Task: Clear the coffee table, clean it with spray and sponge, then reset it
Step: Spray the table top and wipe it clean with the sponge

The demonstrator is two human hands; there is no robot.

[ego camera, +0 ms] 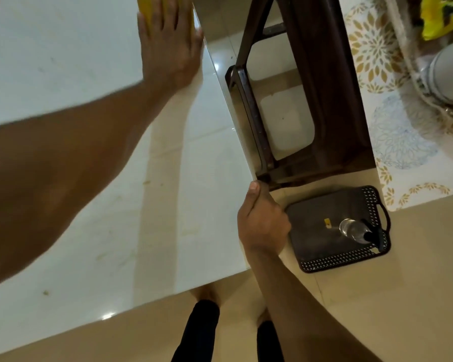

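The glossy white coffee table top (pixel 94 194) fills the left and middle of the view, with faint streaks and small specks on it. My left hand (pixel 169 45) lies flat on a yellow sponge (pixel 145 6) at the table's far right edge; only the sponge's edges show past my fingers. My right hand (pixel 262 220) grips the near right corner of the table, thumb on top. A clear spray bottle (pixel 356 229) with a dark nozzle lies in a dark perforated tray (pixel 324 262) on the floor, just right of my right hand.
A dark brown wooden stool (pixel 322 100) stands beyond the table's right edge. A floral patterned mat (pixel 392 126) covers the floor at right, with a yellow bag (pixel 442 17) and a pale rounded object at the far right. My legs (pixel 199 335) are below, on beige tiles.
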